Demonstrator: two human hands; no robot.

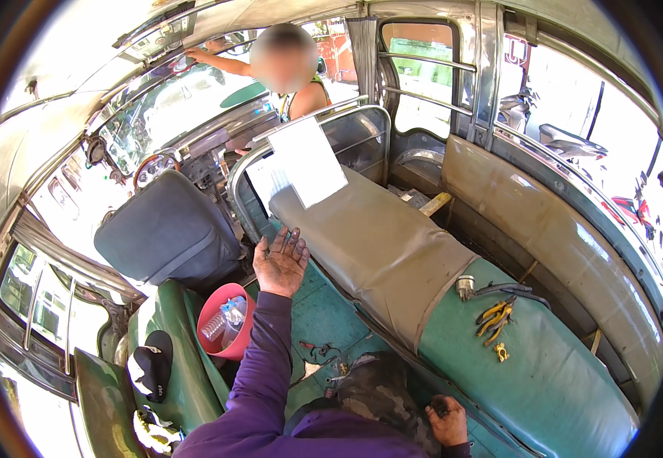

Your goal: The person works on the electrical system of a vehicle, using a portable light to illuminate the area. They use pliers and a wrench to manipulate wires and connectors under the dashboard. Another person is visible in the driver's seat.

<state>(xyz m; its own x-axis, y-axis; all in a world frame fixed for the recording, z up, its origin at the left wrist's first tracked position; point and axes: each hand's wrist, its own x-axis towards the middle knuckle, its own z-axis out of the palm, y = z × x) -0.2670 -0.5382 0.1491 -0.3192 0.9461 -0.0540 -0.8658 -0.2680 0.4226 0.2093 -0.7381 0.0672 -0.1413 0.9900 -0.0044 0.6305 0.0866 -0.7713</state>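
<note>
left hand (282,263) palm up, open, empty | right hand (449,421) half curled, can't tell what's inside | pliers (496,320) on bench (537,374), prolly for easy reach

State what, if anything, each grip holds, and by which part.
The left grip shows its palm and holds nothing. The right grip is curled; nothing shows in it, but whether something small is hidden cannot be told.

This was the inside of a small bus (487,76). It had a steering wheel (156,169), a driver's seat (163,229), a big front window (182,103) and long, soft benches (369,244).
</note>
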